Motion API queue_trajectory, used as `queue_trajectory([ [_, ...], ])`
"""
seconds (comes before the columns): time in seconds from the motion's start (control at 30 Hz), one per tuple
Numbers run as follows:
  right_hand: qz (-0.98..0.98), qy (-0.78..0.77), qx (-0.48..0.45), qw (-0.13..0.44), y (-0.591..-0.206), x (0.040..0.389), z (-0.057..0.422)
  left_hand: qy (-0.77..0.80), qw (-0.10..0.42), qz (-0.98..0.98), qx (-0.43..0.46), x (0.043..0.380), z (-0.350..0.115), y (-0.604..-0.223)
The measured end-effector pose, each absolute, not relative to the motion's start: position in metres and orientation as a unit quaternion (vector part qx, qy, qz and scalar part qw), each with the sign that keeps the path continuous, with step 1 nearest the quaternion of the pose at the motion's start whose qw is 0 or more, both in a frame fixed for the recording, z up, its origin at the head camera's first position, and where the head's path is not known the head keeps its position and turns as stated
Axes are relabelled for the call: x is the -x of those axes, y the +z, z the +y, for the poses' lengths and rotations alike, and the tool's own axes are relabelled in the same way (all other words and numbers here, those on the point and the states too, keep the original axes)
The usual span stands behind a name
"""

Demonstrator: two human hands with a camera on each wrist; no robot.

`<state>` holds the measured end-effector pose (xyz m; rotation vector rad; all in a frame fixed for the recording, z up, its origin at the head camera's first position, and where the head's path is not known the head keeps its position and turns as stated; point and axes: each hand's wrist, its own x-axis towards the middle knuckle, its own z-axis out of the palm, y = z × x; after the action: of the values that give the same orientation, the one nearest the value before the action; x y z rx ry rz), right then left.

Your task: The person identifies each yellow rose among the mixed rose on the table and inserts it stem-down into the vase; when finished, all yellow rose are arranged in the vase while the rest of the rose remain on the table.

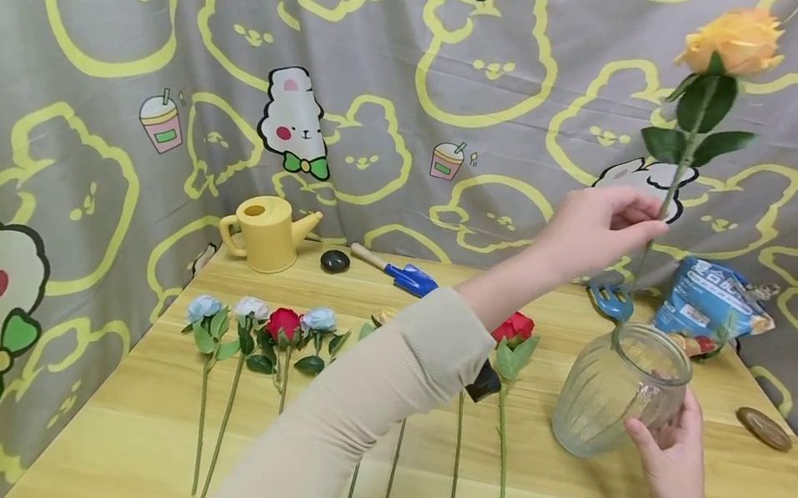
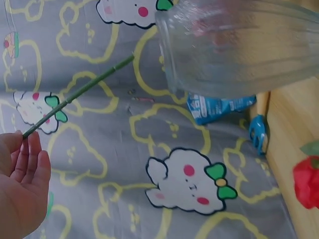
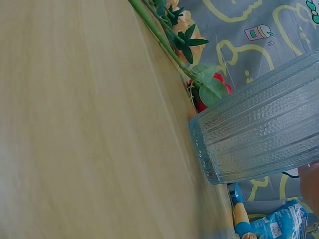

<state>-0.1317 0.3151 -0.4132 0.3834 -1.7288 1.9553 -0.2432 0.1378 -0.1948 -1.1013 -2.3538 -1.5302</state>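
Note:
My left hand [image 1: 602, 225] pinches the green stem of a yellow-orange artificial rose [image 1: 732, 42], bloom up, high over the table. In the left wrist view the stem's cut end [image 2: 130, 59] stands apart from the mouth of a ribbed glass vase [image 2: 244, 45]. Around that clear vase [image 1: 609, 403], on its right side, my right hand [image 1: 675, 454] keeps its grip, thumb toward me. Whether the vase's base touches the table cannot be told. Left of it lies a red rose [image 1: 513, 327] with a long stem.
Blue roses [image 1: 204, 307], a white rose [image 1: 252, 307] and another red rose [image 1: 283, 323] lie in a row. Behind are a yellow watering can [image 1: 264, 235], black stone [image 1: 334, 261], blue trowel [image 1: 410, 278], blue hand fork [image 1: 610, 302] and blue bag [image 1: 710, 303]. A brown stone [image 1: 764, 428] lies right.

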Motion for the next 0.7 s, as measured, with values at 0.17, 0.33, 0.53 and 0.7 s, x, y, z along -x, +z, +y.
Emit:
queue_trajectory([
  [0.17,-0.632,0.720,-0.147,0.248,-0.416,0.132,0.317,-0.470,0.081,-0.788,0.389,0.238,0.152,-0.187],
  [0.33,-0.628,0.721,-0.152,0.250,-0.417,0.134,0.317,-0.444,0.104,-0.793,0.403,0.236,0.161,-0.181],
  [0.53,-0.626,0.720,-0.160,0.253,-0.418,0.135,0.318,-0.439,0.087,-0.792,0.415,0.238,0.172,-0.185],
  [0.7,-0.622,0.721,-0.163,0.259,-0.417,0.135,0.318,-0.428,0.063,-0.800,0.415,0.240,0.181,-0.199],
])
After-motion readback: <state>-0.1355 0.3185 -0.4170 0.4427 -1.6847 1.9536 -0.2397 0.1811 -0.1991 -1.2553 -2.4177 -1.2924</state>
